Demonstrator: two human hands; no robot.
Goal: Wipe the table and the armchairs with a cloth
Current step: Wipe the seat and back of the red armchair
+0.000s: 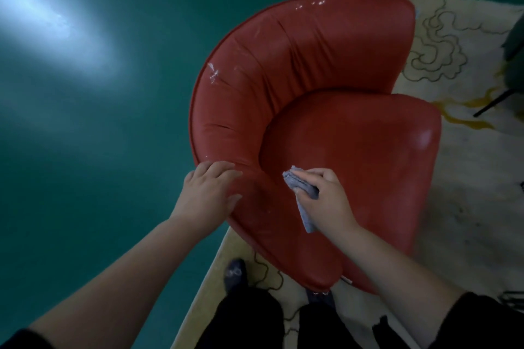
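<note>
Green floor [85, 150], patterned rug [467, 178]; left hand [207, 195] flat on armchair [326, 79], right hand [326, 198] around cloth [300, 187].

A cream rug [467, 167] with looping line patterns lies on a teal floor [99, 136] — glare at upper left.

Your right hand [326, 201] covers the middle of the cloth [302, 187], so you see only a folded end past the fingers and a tail below the wrist. The far edge of your left hand [208, 195] drops behind the armchair [312, 71] rim. A dark green piece of furniture [514, 54] is cut off by the right edge. The armchair's base is hidden under its seat, and one dark shoe [234, 275] is blurred.
</note>
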